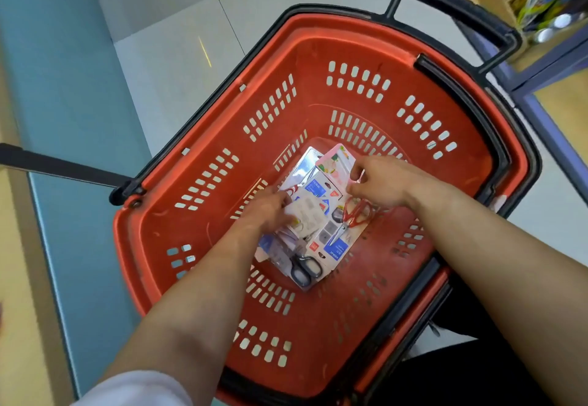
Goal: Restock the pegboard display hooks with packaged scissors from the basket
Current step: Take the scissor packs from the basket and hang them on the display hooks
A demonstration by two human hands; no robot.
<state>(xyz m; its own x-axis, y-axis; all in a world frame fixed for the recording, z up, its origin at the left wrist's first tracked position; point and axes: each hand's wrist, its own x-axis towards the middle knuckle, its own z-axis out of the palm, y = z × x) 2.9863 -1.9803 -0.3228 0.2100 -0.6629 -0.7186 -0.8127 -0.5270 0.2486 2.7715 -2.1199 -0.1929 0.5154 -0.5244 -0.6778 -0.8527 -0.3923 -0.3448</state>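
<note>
Packaged scissors (pixel 334 246) are lying piled on the floor of the red basket (pixel 318 42) — the right hand (pixel 378 182) is pinching the pink-carded pack (pixel 335 160), the blurred left hand (pixel 267 211) is resting on a white pack (pixel 310 211) — its grip cannot be told

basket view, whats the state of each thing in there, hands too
basket, upright, a small pile of packs on its bottom
pink pack, on top of the pile, edge pinched
red-handled scissors pack, lying flat, blades closed
black-handled scissors pack, lying flat
right hand, pinches the pink pack
left hand, blurred, on a white pack, grip unclear
</note>
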